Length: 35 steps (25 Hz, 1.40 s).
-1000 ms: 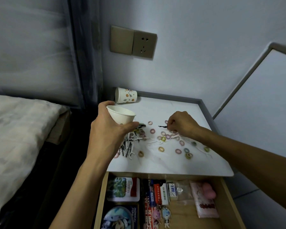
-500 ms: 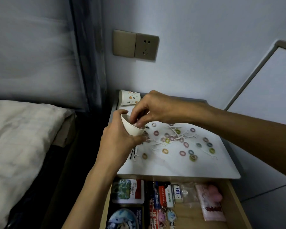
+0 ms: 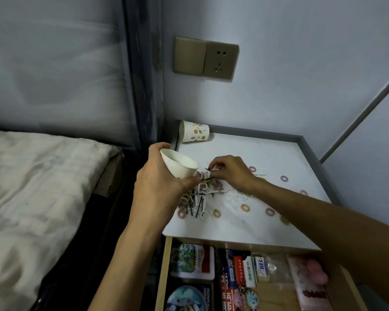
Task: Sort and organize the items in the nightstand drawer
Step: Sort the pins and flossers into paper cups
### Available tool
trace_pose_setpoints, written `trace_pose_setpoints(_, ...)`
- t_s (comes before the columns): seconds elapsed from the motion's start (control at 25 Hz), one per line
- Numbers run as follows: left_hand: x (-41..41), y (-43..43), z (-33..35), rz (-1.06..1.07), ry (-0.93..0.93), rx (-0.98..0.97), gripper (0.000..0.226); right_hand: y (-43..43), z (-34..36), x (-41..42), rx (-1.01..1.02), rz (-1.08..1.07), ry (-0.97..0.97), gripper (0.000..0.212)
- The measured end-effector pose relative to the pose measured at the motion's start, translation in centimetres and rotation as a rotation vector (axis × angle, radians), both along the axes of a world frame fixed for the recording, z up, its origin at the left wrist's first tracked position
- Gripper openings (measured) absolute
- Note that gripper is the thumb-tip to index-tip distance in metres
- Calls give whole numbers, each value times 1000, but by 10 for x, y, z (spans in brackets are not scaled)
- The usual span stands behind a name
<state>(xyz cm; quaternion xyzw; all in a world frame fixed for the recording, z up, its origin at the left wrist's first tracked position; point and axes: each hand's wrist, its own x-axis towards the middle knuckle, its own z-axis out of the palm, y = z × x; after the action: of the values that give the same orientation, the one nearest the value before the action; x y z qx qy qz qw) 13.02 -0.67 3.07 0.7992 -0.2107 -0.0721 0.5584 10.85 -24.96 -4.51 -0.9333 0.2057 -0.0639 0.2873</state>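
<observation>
head view: right hand (image 3: pixel 233 175) pinches a thin, slippery-looking hairpin (image 3: pixel 208 169); left hand (image 3: pixel 157 189) fingers wrap the light, crushable cup (image 3: pixel 177 164) wall.

The right forearm (image 3: pixel 319 223) is covering the drawer's (image 3: pixel 164 277) right corner, the lower edge is cropping its contents, and the left hand (image 3: pixel 157 187) is masking some hairpins (image 3: pixel 198 209)

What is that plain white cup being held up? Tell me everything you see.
The plain white cup looks like paper, small, tapering to a narrower base, unprinted. The left hand grips its side, holding it tilted above the nightstand, mouth toward the right hand. Its contents cannot be seen.
</observation>
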Motion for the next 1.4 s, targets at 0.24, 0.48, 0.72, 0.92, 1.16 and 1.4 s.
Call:
trace_pose_setpoints(0.24, -1, -2, 2, 8, -7, 2, 82, -7, 5, -6, 93, -85, 27, 3)
trace_pose_setpoints(0.48, -4, -1, 4, 12, -15, 10, 83, -19, 8, -14, 130, -165, 80, 8)
trace_pose_setpoints(0.72, -4, -4, 4, 17, 5, -3, 82, -26, 9, -7, 281, -275, -29, 19)
trace_pose_setpoints(0.92, -4, -5, 5, 15, 9, -5, 83, -37, 7, -7, 345, -401, -133, 22)
trace_pose_setpoints(1.16, -4, -5, 6, 17, 9, -3, 81, -22, 25, -16, 22, 26, -109, 4)
trace_pose_setpoints(1.4, -4, -5, 7, 26, -13, 16, 82, -5, 9, -5, -327, 306, 44, 16)
